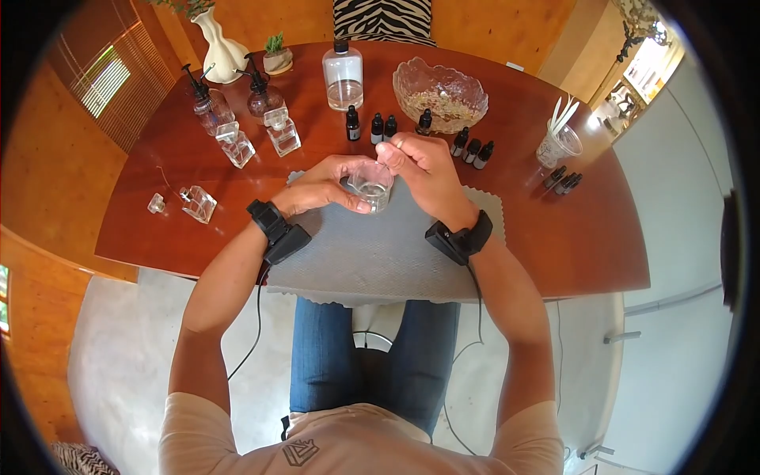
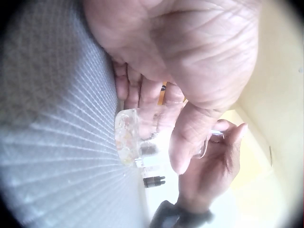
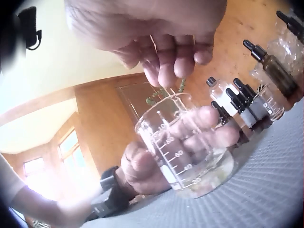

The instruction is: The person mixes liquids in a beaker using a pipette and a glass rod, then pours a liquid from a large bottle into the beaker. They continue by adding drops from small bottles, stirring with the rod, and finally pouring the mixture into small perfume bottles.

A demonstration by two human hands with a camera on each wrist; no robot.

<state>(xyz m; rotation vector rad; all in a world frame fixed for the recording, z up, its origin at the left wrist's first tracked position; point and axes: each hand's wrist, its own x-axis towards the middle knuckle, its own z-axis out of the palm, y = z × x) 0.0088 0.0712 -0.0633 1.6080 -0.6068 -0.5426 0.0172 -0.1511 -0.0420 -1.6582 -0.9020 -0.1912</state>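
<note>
A small clear glass beaker (image 1: 370, 190) with white volume marks holds a little clear liquid at its bottom. My left hand (image 1: 321, 186) grips it from the side, thumb in front and fingers behind. In the right wrist view the beaker (image 3: 183, 152) is close over the grey mat (image 3: 256, 175), the left fingers showing through its glass. My right hand (image 1: 423, 170) is raised above the rim with thumb and fingers pinched together. Between those fingertips a thin shiny rod (image 2: 217, 133) shows in the left wrist view; most of it is hidden.
Several black-capped dropper bottles (image 1: 377, 128) stand beyond the mat. Behind them are a large clear bottle (image 1: 343, 91) and a wavy glass bowl (image 1: 443, 95). Square glass bottles (image 1: 283, 132) sit at left. A cup (image 1: 559, 146) with white sticks stands at right.
</note>
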